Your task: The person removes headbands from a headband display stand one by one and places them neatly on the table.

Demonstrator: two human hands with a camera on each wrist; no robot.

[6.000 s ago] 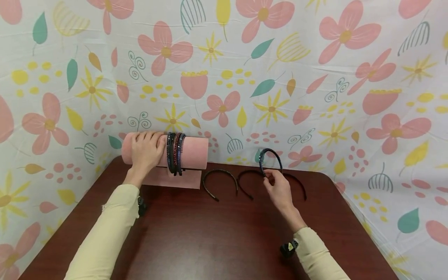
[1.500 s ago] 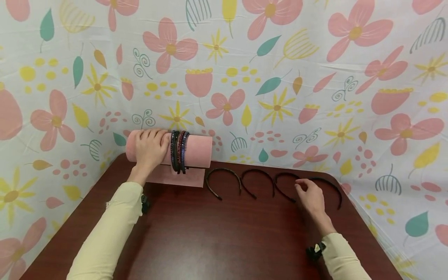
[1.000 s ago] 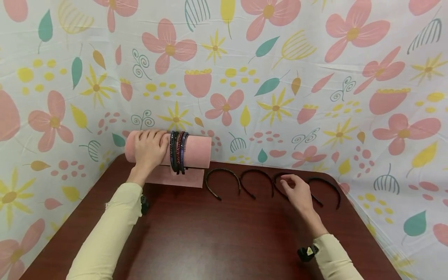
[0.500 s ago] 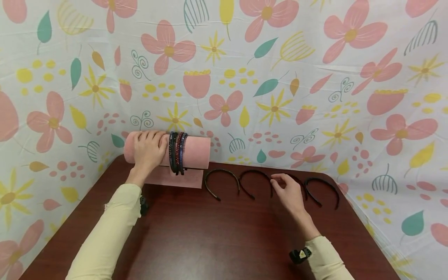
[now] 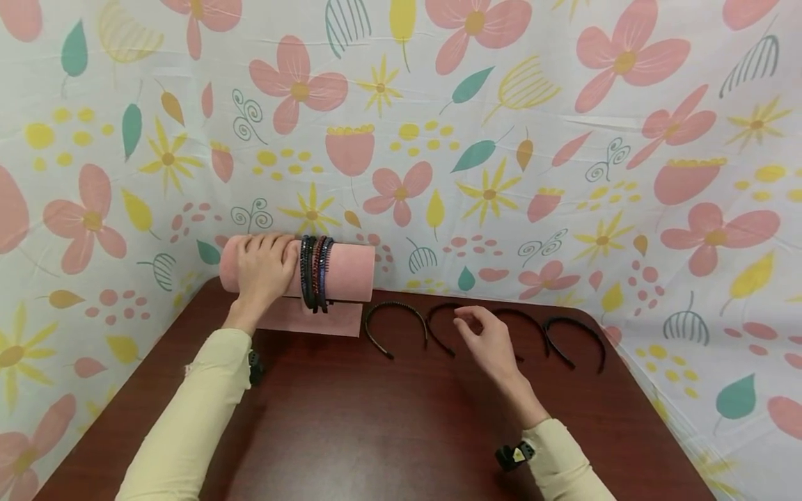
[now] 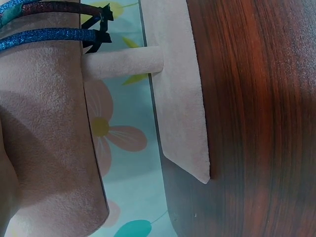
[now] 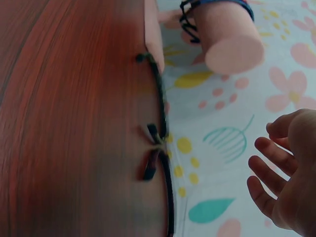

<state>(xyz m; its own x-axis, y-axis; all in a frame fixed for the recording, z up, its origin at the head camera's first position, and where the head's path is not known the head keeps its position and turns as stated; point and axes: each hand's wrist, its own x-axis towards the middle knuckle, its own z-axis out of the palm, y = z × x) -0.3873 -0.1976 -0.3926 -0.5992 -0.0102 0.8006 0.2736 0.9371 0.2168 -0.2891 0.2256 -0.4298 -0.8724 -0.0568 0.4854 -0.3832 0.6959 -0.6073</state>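
My left hand [image 5: 263, 271] grips the left part of the pink padded roll [image 5: 352, 273] of a headband stand, fingers curled over its top. Several glittery headbands [image 5: 315, 275] in black, red and blue hang round the roll beside that hand. In the left wrist view a blue headband [image 6: 49, 36] circles the roll. My right hand [image 5: 495, 348] hovers over the table with loosely bent fingers and nothing in them. It covers parts of a black headband [image 5: 438, 340] and of another dark headband [image 5: 532, 319] lying there. The right wrist view also shows that hand [image 7: 296, 168] empty.
At the ends of the row on the table lie a thin toothed headband [image 5: 395, 303] and a black headband [image 5: 573, 319]. The stand's flat pink base [image 5: 313, 321] rests on the dark wooden table [image 5: 351, 417]. A flowered cloth [image 5: 401, 139] hangs behind.
Six seconds ago my right hand held up a dark blue headband; now it holds none, and another lies on the table. In the last second it moved left along the row. The left hand stayed put.
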